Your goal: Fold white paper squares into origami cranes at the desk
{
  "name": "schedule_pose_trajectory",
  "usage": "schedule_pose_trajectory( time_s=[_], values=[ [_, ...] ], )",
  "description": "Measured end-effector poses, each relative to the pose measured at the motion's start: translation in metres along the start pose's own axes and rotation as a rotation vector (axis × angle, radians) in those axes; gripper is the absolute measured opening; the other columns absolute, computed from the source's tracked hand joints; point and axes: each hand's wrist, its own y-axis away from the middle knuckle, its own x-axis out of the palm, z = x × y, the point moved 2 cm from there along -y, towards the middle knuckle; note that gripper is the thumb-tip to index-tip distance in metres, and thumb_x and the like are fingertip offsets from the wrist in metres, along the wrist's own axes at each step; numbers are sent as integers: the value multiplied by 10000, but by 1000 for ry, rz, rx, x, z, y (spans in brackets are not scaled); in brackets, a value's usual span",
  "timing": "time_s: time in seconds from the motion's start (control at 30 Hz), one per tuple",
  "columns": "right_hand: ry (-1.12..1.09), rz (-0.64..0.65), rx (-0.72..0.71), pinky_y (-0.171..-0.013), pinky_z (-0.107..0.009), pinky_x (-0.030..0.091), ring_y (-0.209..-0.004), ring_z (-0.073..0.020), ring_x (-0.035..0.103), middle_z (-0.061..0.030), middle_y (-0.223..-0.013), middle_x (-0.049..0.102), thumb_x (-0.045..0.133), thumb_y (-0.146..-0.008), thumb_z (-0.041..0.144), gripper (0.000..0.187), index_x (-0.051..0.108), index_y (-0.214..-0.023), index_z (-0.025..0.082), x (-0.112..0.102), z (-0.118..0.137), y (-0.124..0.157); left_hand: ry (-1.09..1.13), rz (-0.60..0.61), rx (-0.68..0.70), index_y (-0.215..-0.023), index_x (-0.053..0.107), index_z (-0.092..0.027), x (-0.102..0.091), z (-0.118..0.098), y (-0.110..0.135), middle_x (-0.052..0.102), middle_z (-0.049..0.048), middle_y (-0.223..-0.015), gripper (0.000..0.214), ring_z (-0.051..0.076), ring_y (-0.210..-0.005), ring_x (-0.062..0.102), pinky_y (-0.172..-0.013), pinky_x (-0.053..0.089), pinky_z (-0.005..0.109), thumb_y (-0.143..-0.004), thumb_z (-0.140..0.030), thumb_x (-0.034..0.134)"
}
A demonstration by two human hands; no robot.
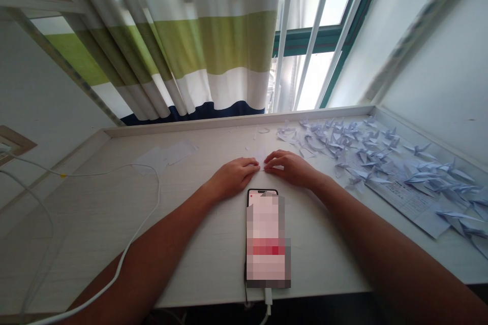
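White cable [127,248] at near left, running across the left forearm [168,249]. In the near middle, phone [266,223] lying on the pale surface [213,244], with a plug [268,296] at its near end and its screen blurred. Just beyond the phone, small white paper [261,155]; left hand [237,175] pinching it from the left, fingers close together, and right hand [292,168] pinching it from the right. At far right, many folded paper birds [371,176], some resting on a printed sheet [417,208]. At far left, thin loose papers [177,153]. Behind, striped curtain [229,43].
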Motion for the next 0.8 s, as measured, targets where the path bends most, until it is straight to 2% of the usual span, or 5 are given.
schedule_pose_trajectory(
  time_s=[0.27,0.57,0.8],
  values=[
    [11,21,0,-905,-381,524,-972,-222,691,-43,-1088,766,652,-952,245,158,808,-939,265,0,2,-1,-19,11,-19,-1340,616,-205,-2,-5,-1,621,93,-1395,364,225,-1265,598,-1103,489,403,-1032,-249,429],
    [-2,-17,-7,-895,-358,518,-978,-218,665,-53,-1042,759,595,-977,237,166,758,-945,234,4,-3,-2,-197,63,27,-1285,632,-165,-2,-13,-9,652,117,-1315,339,251,-1188,628,-1053,514,416,-1018,-199,426],
    [154,-75,121,-793,-327,484,-883,-218,652,-78,-956,732,561,-982,225,158,707,-930,198,11,-4,-10,-195,57,6,-1249,649,-178,-3,-15,-11,670,122,-1258,328,251,-1144,650,-1015,533,424,-1010,-192,424]
  ],
)
